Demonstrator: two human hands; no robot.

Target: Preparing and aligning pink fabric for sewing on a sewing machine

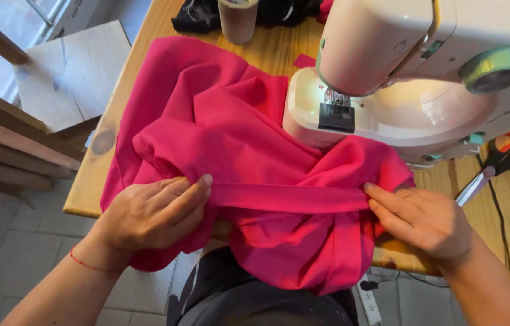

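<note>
Closest in, both hands are on a folded band of pink fabric (291, 198) that runs flat and straight between them at the near table edge. The left hand (152, 211) pinches one end, thumb on top and fingers curled together under the fold, with a thin red thread bracelet (86, 264) on that wrist. The right hand (427, 217) lies flatter, fingers close together and pressed down on the other end of the band; whether it's actually gripping underneath, can't tell.

The rest of the cloth is the same matte woven stuff, all soft rumpled folds, part spilling off the edge into the lap and part heaped up toward the middle of the wooden table (140, 72), which is a pale, grainy board.

Just behind the heap sits a glossy white plastic sewing machine (412, 102) with rounded corners, a mint green dial on its side and a small lit area around the needle. To its right, scissors (496, 163) with orange-red handles lie on the wood. At the far edge there's a cardboard-coloured cylinder (238, 18) next to some black cloth (197, 15).
</note>
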